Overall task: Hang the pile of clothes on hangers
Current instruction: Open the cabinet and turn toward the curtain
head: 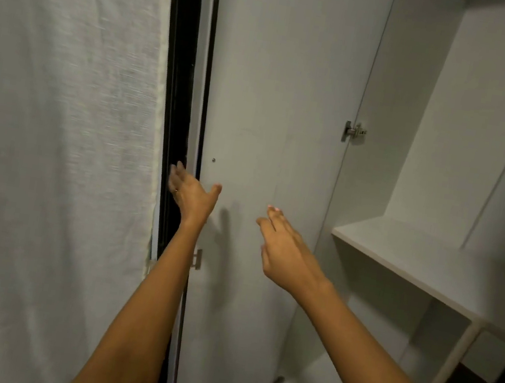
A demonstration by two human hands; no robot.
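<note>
A white wardrobe door (279,96) stands swung open in front of me, its inner face toward me. My left hand (192,196) reaches to the door's free left edge with its fingers spread and straight, holding nothing. My right hand (285,249) hovers just in front of the door's inner face, fingers relaxed and empty. No clothes or hangers are in view.
A white curtain (53,143) hangs at the left, beside a dark frame strip (177,96). The wardrobe interior at the right has a white shelf (400,251) with hollow compartments above and below. A metal hinge (355,131) joins door and cabinet.
</note>
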